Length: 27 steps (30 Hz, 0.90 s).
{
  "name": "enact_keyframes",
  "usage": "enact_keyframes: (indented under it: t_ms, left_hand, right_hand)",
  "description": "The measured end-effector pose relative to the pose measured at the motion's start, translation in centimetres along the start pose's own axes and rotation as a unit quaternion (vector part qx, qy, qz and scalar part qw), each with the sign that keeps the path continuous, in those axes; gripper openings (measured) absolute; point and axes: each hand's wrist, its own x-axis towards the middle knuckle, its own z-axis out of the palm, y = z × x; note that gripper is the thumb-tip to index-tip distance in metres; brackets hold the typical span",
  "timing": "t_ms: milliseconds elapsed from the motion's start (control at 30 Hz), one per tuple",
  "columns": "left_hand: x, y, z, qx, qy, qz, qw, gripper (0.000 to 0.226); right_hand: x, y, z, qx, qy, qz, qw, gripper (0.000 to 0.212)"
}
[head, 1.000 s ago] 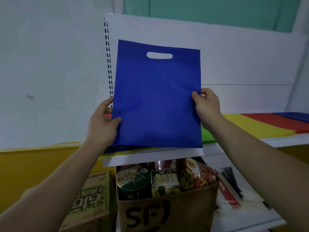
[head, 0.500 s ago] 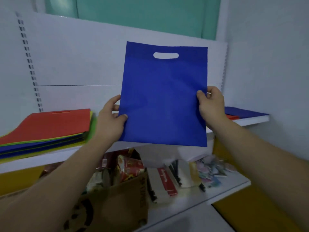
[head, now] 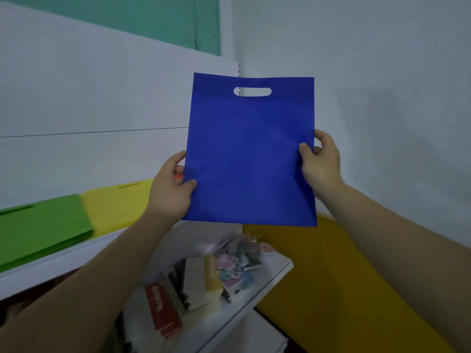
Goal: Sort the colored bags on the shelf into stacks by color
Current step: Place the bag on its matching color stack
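Observation:
I hold a flat blue bag (head: 249, 154) with a cut-out handle upright in the air, in front of the shelf's right end. My left hand (head: 173, 189) pinches its lower left edge and my right hand (head: 321, 161) grips its right edge. On the white shelf (head: 51, 266) to the left lie a green stack of bags (head: 43, 228) and, beside it, a yellow stack of bags (head: 117, 205). A sliver of red bag (head: 178, 176) shows just behind my left hand; the bag hides whatever lies farther right on the shelf.
A lower white shelf (head: 254, 294) carries a red booklet (head: 160, 309), a yellow pack and several small colourful items. The white wall corner stands right behind the bag. A yellow panel (head: 318, 276) fills the lower right.
My view and the held bag have swung to the right along the shelf. The mixed pile and cardboard box have left the frame; the green and yellow stacks and the wall corner have come in.

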Motion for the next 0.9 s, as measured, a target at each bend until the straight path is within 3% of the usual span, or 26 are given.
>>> enact_keyframes:
  t_ms: [433,900]
  left_hand:
    - [13.5,-5.4,11.1,0.023,-0.028,-0.025,0.999,0.052]
    - [20.1,-8.0,18.2,0.111,0.060,-0.087,0.988,0.055]
  right_hand:
    - [14.1,8.6,1.9,-0.044,0.029,0.006,0.999,0.038]
    - [29.0,17.3,7.2,-0.031,-0.136,0.005,0.990,0.038]
